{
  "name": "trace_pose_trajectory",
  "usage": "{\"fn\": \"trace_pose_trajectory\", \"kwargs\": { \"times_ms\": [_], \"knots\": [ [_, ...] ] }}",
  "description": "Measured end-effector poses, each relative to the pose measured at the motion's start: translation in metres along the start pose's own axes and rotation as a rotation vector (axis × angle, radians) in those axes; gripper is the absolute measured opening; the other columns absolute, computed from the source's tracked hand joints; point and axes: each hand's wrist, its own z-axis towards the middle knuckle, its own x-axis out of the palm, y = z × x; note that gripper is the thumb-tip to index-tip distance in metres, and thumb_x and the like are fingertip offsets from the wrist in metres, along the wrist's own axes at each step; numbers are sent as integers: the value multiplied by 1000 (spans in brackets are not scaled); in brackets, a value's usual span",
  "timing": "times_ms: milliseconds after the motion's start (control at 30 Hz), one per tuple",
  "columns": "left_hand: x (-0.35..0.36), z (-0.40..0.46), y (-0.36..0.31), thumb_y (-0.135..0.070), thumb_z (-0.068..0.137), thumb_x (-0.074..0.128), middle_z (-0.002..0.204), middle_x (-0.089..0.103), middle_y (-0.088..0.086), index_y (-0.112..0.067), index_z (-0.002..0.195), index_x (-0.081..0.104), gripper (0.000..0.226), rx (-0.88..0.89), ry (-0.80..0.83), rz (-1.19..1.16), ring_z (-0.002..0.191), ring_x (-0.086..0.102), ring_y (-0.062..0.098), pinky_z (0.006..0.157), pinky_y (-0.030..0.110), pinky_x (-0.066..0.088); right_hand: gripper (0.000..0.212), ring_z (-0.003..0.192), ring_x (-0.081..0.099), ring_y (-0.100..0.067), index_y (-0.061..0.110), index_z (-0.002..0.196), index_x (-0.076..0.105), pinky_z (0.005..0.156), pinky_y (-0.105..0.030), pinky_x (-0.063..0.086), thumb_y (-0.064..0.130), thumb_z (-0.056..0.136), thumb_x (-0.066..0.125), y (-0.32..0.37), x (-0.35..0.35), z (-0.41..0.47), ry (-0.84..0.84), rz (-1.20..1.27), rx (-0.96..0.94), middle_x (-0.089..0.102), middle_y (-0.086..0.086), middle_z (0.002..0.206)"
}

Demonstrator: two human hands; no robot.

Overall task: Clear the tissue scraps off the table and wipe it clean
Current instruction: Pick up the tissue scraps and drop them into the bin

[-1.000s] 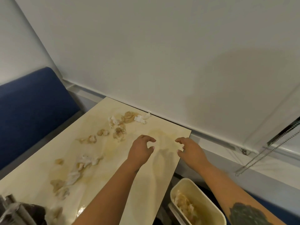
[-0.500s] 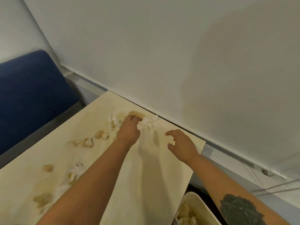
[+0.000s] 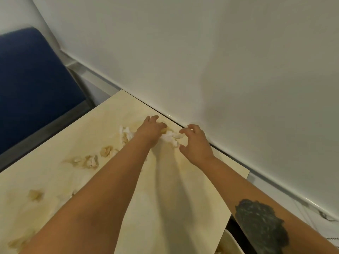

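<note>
flanking white tissue wad [image 3: 169, 137], both hands, stained scraps [image 3: 90, 160] left, wall [image 3: 201, 61] behind

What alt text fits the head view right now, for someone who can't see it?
Both hands reach the table's far edge by the wall: the left hand rests on a white tissue wad, and the right hand hovers beside it, fingers curled. Stained scraps trail across the pale table.

1. Your left hand [image 3: 150, 131], which hovered over the middle of the table [image 3: 165, 198] a second ago, now lies on the tissue scraps [image 3: 170, 137] at the far edge by the wall.
2. Your right hand [image 3: 195, 143] has moved from the table's right edge to just beside the white wad, fingers curled toward it.
3. The wad sits bunched between both hands.
</note>
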Motion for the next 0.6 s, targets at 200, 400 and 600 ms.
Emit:
{"fn": "trace_pose_trajectory", "kwargs": {
  "times_ms": [200, 400, 600],
  "knots": [
    [3, 11, 5, -9, 91, 49, 134, 41, 4, -22, 124, 56, 36, 10, -2, 33, 120, 40, 27, 85, 34, 40, 49, 124, 36, -22, 19, 129, 49, 90, -31, 41, 22, 83, 67, -1, 13, 17, 7, 22, 14, 32, -2, 141],
    [1, 14, 15, 6, 79, 52, 112, 54, 6, -12, 99, 68, 31, 10, -107, -89, 98, 56, 25, 75, 30, 45, 50, 121, 43, -22, 22, 128, 51, 89, -30, 44, 24, 81, 69, -1, 24, 30, 26, 40, 38, 33, -2, 141],
    [-15, 5, 16, 19, 71, 51, 92, 52, 3, -4, 85, 71, 33, -33, -275, -408, 77, 54, 20, 70, 31, 51, 53, 117, 50, -17, 26, 128, 54, 96, -31, 42, 36, 78, 70, 10, 34, 39, 129, 41, 20, 48, 0, 133]
  ]
}}
